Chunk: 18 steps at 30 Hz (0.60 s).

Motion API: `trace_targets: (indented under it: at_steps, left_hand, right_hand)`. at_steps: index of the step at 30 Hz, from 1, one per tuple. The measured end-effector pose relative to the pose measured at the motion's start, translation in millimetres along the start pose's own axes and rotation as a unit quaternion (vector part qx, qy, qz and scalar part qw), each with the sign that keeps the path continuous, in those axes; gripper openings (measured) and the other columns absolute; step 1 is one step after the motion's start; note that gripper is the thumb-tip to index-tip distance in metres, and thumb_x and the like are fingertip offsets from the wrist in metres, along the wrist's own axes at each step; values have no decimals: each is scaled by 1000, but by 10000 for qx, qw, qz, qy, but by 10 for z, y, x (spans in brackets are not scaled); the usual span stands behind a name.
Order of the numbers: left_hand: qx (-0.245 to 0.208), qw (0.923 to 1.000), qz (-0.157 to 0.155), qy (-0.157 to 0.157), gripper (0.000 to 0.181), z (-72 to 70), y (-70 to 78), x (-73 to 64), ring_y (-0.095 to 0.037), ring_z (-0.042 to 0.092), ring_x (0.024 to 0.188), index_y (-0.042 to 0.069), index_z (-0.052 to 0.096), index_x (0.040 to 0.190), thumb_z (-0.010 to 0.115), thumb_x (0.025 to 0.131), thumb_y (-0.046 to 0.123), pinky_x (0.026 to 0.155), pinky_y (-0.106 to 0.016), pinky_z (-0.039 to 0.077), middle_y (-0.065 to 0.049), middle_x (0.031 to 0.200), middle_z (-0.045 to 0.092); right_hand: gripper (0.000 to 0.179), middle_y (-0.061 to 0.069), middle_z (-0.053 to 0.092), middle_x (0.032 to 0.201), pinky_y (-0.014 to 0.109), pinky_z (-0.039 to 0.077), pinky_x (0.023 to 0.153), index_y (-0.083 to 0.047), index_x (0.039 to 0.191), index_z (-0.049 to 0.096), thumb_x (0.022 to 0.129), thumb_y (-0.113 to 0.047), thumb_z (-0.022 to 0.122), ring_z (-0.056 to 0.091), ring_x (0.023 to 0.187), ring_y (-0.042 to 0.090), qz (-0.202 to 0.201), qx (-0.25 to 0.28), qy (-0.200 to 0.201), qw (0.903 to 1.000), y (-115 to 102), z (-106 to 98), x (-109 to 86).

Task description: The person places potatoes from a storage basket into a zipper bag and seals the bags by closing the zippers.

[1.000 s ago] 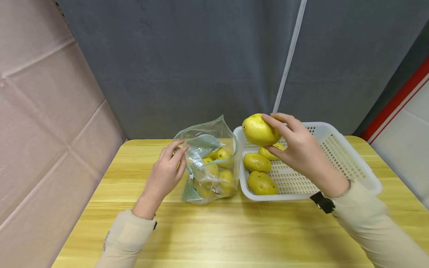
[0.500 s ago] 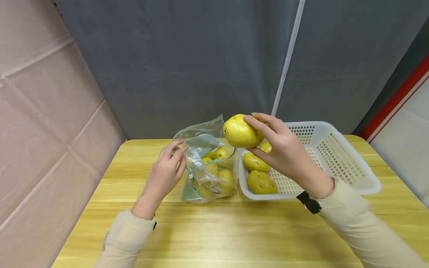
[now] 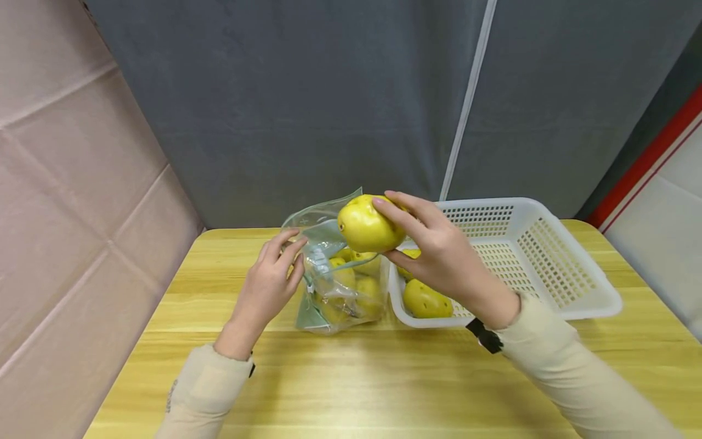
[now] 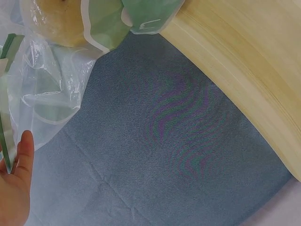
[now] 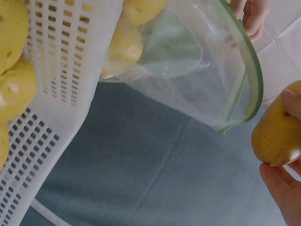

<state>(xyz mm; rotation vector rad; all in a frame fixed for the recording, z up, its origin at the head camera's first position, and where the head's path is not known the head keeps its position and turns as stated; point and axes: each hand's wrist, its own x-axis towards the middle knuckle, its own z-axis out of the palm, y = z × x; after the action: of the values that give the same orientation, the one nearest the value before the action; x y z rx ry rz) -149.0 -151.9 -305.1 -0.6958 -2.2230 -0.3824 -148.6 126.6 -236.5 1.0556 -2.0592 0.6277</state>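
Potato over open bag, basket rim alongside — broad tabletop.

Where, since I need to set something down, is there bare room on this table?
The widest patch is the near tabletop, between left sleeve and right sleeve, in front of the bag and basket. Another lies left of the left hand. The basket's right part is bare. Crowded: over the bag, where the right hand holds a potato.

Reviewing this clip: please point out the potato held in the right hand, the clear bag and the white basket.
Held potato (image 3: pixel 361 224): head view, its uncovered side.
Clear bag (image 5: pixel 217 77): right wrist view, transparent wall.
White basket (image 3: pixel 565 262): head view, perforated side wall.
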Motion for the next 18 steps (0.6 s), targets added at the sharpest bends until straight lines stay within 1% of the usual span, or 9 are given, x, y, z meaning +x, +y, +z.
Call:
trace_targets:
  at_steps: [9,18]
  left_hand:
    - [18,10000,5,12,29,-2,-6,-2,-29,62,95,-1,65,111,67,83,0,59,-34,57,-17,122,57]
    - [13,10000,46,40,29,-2,-6,-4,-29,62,94,-1,65,112,67,82,0,57,-32,56,-17,122,57]
  right_hand:
    - [67,20,57,127,42,53,94,-5,128,58,67,-5,85,58,113,33,-164,70,-123,9998,-69,130,41]
    - [68,18,57,128,43,53,95,-8,130,58,67,-8,85,58,113,33,-71,30,-302,9995,-96,209,54]
